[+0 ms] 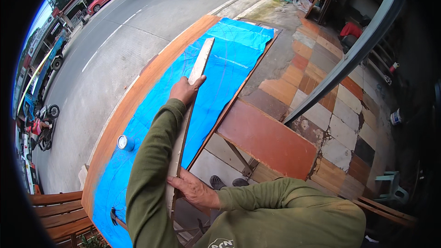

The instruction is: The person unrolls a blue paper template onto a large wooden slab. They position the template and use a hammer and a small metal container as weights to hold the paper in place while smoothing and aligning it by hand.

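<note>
A long, narrow wooden board (pixel 200 59) lies lengthwise over a blue plastic sheet (pixel 229 73) with thin curved lines drawn on it. My left hand (pixel 185 90) is closed around the upper half of the board, thumb on its right edge. Lower down, my right hand (pixel 196 189) grips the board near its near end, fingers partly hidden beneath. Beneath the sheet is a brown wooden panel (pixel 110 144), its edges showing. A small round tin (pixel 125 143) stands on the sheet left of my left forearm. Nearer me, a hammer (pixel 115 217) is partly covered by my sleeve.
A reddish-brown bench-like slab (pixel 266 138) stands to the right, before a slanting metal post (pixel 340 59). Patchwork floor tiles (pixel 342 115) and a pale green plastic chair (pixel 392 188) lie beyond. Wooden slats (pixel 59 211) are at the lower left. A road (pixel 110 50) with vehicles runs past.
</note>
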`<state>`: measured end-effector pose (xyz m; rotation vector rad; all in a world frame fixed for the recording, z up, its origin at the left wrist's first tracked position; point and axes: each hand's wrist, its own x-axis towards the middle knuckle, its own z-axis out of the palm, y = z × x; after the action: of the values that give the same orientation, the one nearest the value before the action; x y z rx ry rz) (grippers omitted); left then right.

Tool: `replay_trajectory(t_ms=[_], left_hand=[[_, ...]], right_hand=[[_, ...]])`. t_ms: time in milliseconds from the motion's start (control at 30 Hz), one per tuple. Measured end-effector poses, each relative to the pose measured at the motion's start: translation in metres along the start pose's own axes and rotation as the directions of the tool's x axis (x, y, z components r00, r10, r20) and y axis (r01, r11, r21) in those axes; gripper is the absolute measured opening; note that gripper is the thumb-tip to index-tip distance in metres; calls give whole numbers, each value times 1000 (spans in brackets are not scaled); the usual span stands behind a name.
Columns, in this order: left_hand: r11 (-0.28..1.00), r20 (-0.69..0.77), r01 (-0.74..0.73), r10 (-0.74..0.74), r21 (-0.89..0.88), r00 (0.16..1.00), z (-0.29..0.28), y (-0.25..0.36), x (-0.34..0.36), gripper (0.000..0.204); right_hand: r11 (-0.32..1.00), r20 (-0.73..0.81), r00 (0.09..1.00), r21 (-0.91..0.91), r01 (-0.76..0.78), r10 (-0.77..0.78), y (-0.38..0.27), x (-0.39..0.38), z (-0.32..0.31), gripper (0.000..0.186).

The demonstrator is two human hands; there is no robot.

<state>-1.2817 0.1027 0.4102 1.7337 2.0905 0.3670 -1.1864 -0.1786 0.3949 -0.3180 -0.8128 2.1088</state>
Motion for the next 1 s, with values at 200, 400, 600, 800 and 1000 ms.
replay_trajectory(t_ms=[200, 400, 600, 800, 1000], left_hand=[[921, 147, -106, 172, -374, 974, -49, -37, -13, 107], [914, 511, 154, 65, -375, 857, -53, -86, -109, 96], [738, 63, -184, 293, -649, 954, 10, -111, -35, 91], [862, -188, -477, 504, 170, 843, 63, -137, 59, 93], [921, -130, -384, 388, 55, 912, 85, -133, 62, 102]], right_hand=[[997, -240, 967, -33, 73, -79, -54, 138, -117, 43], [976, -416, 885, -145, 161, -208, -104, 268, -231, 39], [940, -511, 826, -334, 64, -238, -118, 346, -310, 49], [233, -347, 518, -933, -273, -782, -139, 313, -361, 56], [299, -336, 501, -942, -155, -798, -138, 304, -369, 52]])
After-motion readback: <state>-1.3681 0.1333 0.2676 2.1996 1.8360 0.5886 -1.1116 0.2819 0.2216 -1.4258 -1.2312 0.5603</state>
